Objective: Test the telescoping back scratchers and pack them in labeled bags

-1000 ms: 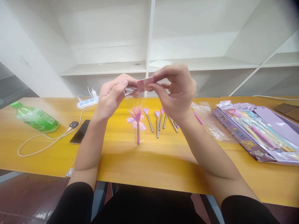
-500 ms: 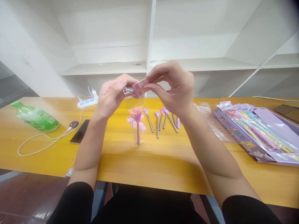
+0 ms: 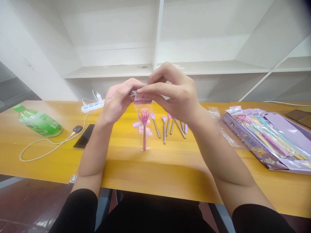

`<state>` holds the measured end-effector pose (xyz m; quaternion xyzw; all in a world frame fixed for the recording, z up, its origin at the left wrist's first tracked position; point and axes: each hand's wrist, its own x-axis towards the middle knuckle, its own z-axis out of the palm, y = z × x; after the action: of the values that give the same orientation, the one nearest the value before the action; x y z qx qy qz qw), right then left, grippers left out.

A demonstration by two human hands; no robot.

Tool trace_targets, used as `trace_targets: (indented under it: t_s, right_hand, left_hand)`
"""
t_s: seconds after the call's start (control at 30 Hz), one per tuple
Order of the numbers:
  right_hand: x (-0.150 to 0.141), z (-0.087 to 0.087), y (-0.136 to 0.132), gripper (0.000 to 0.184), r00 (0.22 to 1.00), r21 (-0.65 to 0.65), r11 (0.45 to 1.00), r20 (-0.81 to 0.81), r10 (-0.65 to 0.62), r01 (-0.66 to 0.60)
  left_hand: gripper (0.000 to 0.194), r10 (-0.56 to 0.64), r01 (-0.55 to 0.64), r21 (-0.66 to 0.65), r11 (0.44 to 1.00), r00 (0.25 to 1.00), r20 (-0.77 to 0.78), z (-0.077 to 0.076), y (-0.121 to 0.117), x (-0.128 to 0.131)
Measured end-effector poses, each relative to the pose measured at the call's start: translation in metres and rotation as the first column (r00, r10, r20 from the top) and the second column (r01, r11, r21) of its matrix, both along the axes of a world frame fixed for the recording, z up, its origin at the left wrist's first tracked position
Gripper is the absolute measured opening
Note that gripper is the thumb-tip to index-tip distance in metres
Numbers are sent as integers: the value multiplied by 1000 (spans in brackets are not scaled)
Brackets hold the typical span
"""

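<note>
My left hand (image 3: 119,100) pinches the top of a clear plastic bag (image 3: 141,142). A pink back scratcher (image 3: 144,124), with a hand-shaped head and a metal shaft, sits upright in that bag below my fingers. My right hand (image 3: 173,92) is closed on a small printed pink card (image 3: 143,101) at the bag's top, fingertips close to my left ones. Something shiny by my left fingertips is mostly hidden. Behind the bag, pink printed cards (image 3: 145,130) lie on the table. Several small metal back scratchers with purple or pink heads (image 3: 164,129) lie to the right.
At the right stands a purple display box (image 3: 255,145) of bagged items, with clear bags (image 3: 229,137) beside it. A green bottle (image 3: 39,121), white cable (image 3: 43,140), phone (image 3: 84,137) and power strip (image 3: 92,106) are at the left. White shelves (image 3: 213,66) rise behind the wooden table (image 3: 150,174).
My right hand has moved left, close to my left hand. The pink card has tilted and turned down over the bag's top. The bagged back scratcher has shifted slightly right.
</note>
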<state>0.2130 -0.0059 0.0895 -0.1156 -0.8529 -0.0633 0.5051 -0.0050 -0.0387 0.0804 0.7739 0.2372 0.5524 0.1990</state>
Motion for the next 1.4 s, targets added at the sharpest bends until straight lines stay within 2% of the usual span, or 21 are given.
trace_targets:
  t_s: [0.13, 0.23, 0.33, 0.5, 0.67, 0.77, 0.93, 1.17, 1.4]
  right_hand:
    - [-2, -2, -2, 28, 1000, 78, 997, -6, -22, 22]
    - [-1, -4, -2, 30, 999, 145, 989, -14, -36, 38]
    - [1, -3, -5, 31, 1000, 86, 996, 9, 3, -4]
    - [4, 7, -12, 26, 995, -15, 996, 57, 86, -86]
    - [6, 14, -12, 17, 993, -124, 989, 72, 94, -85]
    - [7, 16, -11, 15, 992, -144, 985, 70, 109, -99]
    - [7, 20, -12, 17, 986, -115, 987, 111, 122, -109]
    - [3, 21, -13, 26, 982, -49, 994, 162, 100, -93]
    - [5, 15, -18, 27, 981, 95, 995, 194, -28, 10]
  left_hand:
    - [43, -40, 40, 6, 999, 999, 22, 0, 1, -1]
    - [43, -21, 21, -19, 1000, 1000, 2, -1, 1, -3]
    - [39, -4, 4, -14, 1000, 1000, -9, -1, 0, -5]
    - [25, 16, -16, -15, 1000, 1000, 11, -1, -3, -4]
    - [23, 16, -15, -30, 999, 1000, 10, -1, -4, -3]
    - [21, 1, -1, -37, 999, 1000, 5, 0, -4, -3]
    - [19, -23, 22, -66, 998, 1000, -9, 2, -6, -4]
    - [13, -89, 98, -132, 986, 993, 76, 2, -7, -5]
    - [14, -85, 102, -167, 981, 991, 106, 5, -10, -1]
